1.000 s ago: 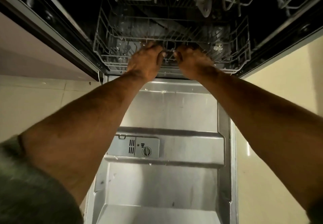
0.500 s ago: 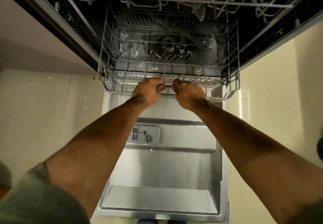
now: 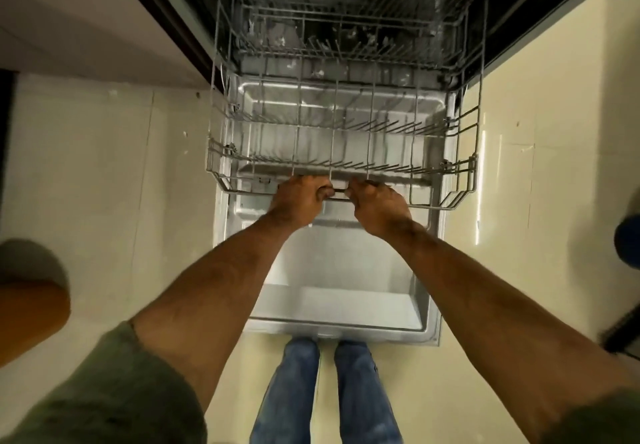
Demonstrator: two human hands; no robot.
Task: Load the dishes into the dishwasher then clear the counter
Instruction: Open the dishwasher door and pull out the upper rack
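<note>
Your left hand (image 3: 299, 194) and right hand (image 3: 377, 203) sit side by side, nearly touching, at the middle of the lower rack's (image 3: 429, 206) front rail. Both hands have their fingers curled tight over the wire and grip it. The rack extends out over the open dishwasher door (image 3: 346, 270), with its rear part inside the tub. The door lies flat, its near edge by your legs (image 3: 291, 391) on the tiled floor (image 3: 104, 184).

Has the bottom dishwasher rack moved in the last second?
Yes. The bottom rack slid out toward the person, over the open door; left hand and right hand grip its front rail.
</note>
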